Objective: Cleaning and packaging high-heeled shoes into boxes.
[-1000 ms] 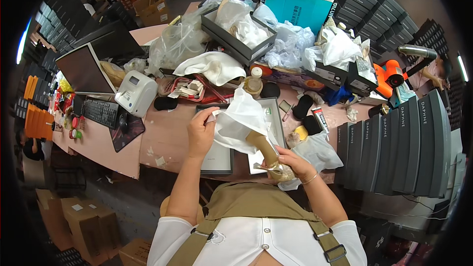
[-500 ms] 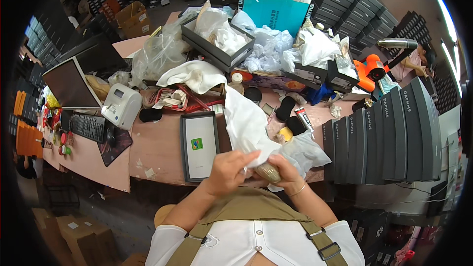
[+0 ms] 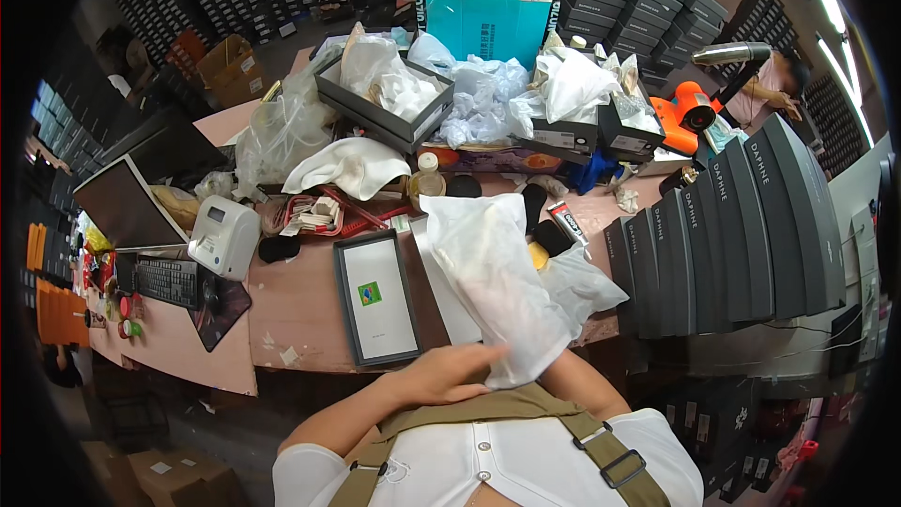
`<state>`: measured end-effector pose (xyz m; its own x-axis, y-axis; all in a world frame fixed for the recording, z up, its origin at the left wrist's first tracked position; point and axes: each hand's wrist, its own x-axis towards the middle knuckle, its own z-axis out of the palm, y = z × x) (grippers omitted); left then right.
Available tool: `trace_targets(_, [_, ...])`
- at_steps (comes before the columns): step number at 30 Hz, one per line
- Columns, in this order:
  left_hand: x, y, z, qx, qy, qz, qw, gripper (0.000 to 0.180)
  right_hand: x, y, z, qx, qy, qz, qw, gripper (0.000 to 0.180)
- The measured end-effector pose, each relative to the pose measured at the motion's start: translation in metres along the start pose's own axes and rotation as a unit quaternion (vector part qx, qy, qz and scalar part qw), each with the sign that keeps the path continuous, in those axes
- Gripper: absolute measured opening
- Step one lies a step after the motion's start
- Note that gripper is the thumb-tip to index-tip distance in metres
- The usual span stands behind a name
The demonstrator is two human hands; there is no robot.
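Note:
A white, slightly see-through bag (image 3: 483,272) hangs in front of me, over the near edge of the table. My left hand (image 3: 446,373) has its fingers closed at the bag's lower edge. My right hand is hidden by the bag; only its forearm (image 3: 582,380) shows, reaching up to it. A pinkish shade shows through the fabric. The beige shoe-like thing seen earlier is out of sight. Left of the bag lies a dark grey shoebox part (image 3: 378,338) with a white inside and a green sticker (image 3: 370,293). A white-faced panel (image 3: 441,272) lies partly under the bag.
Upright grey shoeboxes (image 3: 732,244) line the table's right side. Open boxes with white wrapping (image 3: 404,89) crowd the back. A label printer (image 3: 225,237), keyboard (image 3: 167,280) and monitor (image 3: 127,207) stand left. A crumpled white bag (image 3: 582,291) lies right. Another person (image 3: 774,89) sits far right.
The white bag has come down over my right hand and hides it with the beige thing it held. My left hand has moved lower along the bag. The whole view has shifted slightly.

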<state>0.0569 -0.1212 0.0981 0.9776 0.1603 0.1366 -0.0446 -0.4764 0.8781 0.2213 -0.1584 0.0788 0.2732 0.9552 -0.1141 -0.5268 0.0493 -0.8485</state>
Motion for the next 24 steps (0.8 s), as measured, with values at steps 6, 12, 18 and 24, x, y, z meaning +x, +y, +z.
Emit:
trace_targets(6, [-0.004,-0.056,0.003,-0.674,0.363,-0.250,0.593,0.064,0.000,0.025,0.027,-0.602,-0.078,-0.332,0.722,0.037])
trace_targets(12, [-0.027,-0.078,-0.045,-0.397,0.556,-0.199,0.703,0.046,-0.038,-0.019,-0.024,-0.357,-0.065,0.162,0.918,0.036])
trace_targets(18, [0.015,-0.047,0.021,-0.007,0.168,0.048,0.985,0.072,-0.036,0.003,-0.032,0.165,0.153,0.099,0.969,0.050])
trace_targets(24, [0.048,-0.066,-0.012,-0.119,-0.109,-0.089,0.983,0.082,-0.073,0.029,-0.068,0.126,0.176,0.172,0.961,0.040])
